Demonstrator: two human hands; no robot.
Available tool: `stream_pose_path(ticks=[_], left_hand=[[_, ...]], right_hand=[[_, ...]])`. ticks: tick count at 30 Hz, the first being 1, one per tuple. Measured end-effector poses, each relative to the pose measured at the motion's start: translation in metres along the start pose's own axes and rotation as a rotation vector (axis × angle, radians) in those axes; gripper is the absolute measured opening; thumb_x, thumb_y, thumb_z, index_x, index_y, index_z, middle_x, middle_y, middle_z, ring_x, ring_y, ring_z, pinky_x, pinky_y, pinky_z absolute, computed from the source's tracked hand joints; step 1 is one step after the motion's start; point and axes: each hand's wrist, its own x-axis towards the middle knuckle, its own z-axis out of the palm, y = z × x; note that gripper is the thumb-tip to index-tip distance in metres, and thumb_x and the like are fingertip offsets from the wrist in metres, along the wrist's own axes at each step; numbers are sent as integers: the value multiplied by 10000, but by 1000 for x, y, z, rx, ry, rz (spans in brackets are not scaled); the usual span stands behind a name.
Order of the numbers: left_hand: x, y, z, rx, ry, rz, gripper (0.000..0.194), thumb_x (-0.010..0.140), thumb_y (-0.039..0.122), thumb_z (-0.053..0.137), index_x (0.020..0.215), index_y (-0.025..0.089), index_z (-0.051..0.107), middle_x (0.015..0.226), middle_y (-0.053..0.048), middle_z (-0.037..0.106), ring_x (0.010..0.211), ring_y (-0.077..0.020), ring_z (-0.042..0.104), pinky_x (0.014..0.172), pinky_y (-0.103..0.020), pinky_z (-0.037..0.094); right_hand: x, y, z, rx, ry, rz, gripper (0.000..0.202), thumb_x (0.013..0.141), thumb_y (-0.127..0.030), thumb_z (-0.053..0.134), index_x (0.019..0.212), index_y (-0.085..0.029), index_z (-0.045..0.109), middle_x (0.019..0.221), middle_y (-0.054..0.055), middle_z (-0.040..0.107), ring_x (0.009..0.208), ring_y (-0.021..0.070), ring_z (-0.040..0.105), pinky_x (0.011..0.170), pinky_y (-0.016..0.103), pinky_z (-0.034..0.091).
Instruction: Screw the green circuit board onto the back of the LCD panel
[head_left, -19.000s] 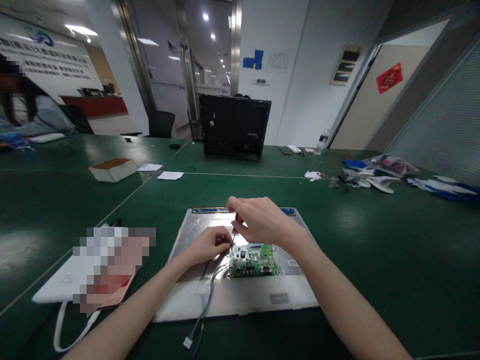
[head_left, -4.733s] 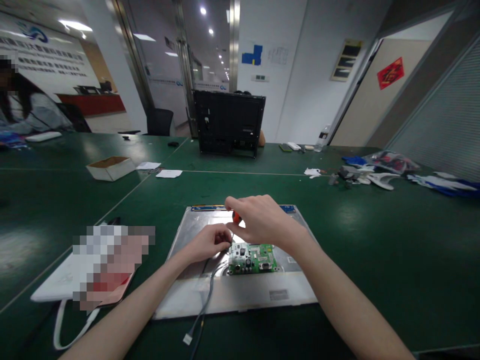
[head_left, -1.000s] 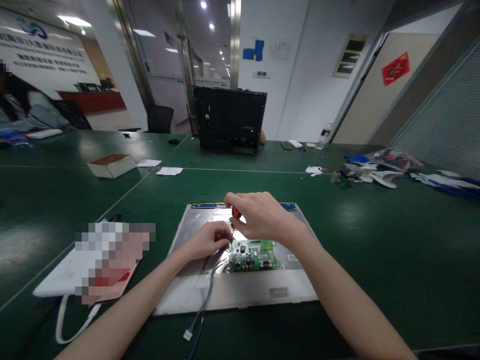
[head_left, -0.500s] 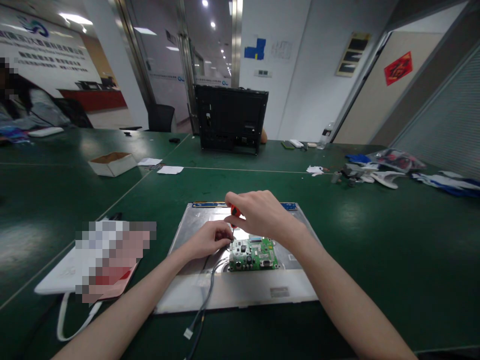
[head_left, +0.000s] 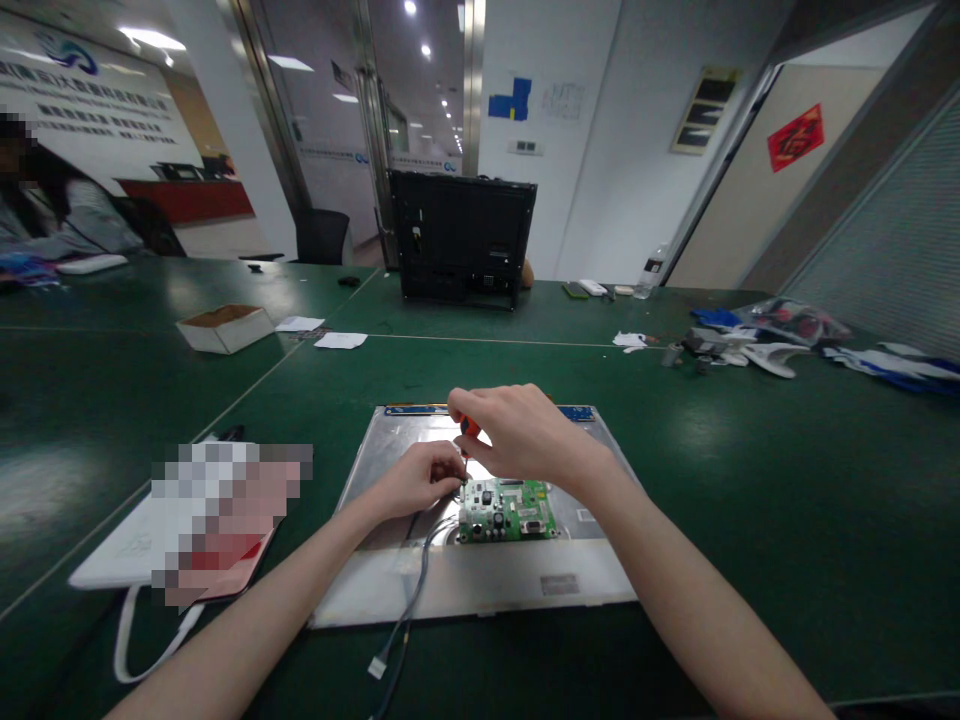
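Presently one screwdriver (head_left: 469, 426) — right fingers (head_left: 477, 403) clasping it, left fingers (head_left: 444, 484) bunched, hold unclear — one circuit board (head_left: 507, 511)

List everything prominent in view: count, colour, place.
flat table: one, green, foreground
rectangular metal panel: one, silver, on table
rectangular circuit board: one, green, on panel
thin cables: several, grey, left of board
slim screwdriver: one, orange-black, above board's corner
flat pixelated items: two, white, pink, left
upright monitor housing: one, black, far side
open box: one, white, left
seated person: one, grey sleeve, far left
left hand: one, bare, near board
right hand: one, bare, grip on screwdriver
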Motion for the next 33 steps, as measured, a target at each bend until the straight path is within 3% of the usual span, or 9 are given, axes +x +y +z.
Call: stream_pose_path(ticks=[13, 20, 33], left_hand=[[-1, 7, -1, 6, -13, -32, 115, 782, 161, 548, 810, 148, 659, 770, -28, 655, 684, -142, 579, 614, -235, 446], [1, 0, 0, 57, 26, 11, 127, 732, 112, 551, 810, 150, 643, 792, -23, 649, 704, -143, 564, 622, -230, 434], [0, 0, 0, 14, 1, -18, 137, 749, 129, 547, 825, 141, 660, 769, -32, 657, 685, -142, 569, 618, -235, 441]], right_hand=[[2, 2, 1, -38, -16, 54, 188, 861, -380, 505, 928, -207, 536, 779, 16, 653, 632, 121, 515, 519, 271, 180], [0, -1, -1, -20, -17, 18, 134, 829, -247, 455, 944, -192, 497, 806, 23, 644, 611, 113, 479, 505, 277, 170], [3, 1, 3, -86, -20, 72, 178, 859, -323, 453, 982, -210, 515, 780, 22, 654, 595, 120, 492, 509, 284, 156]])
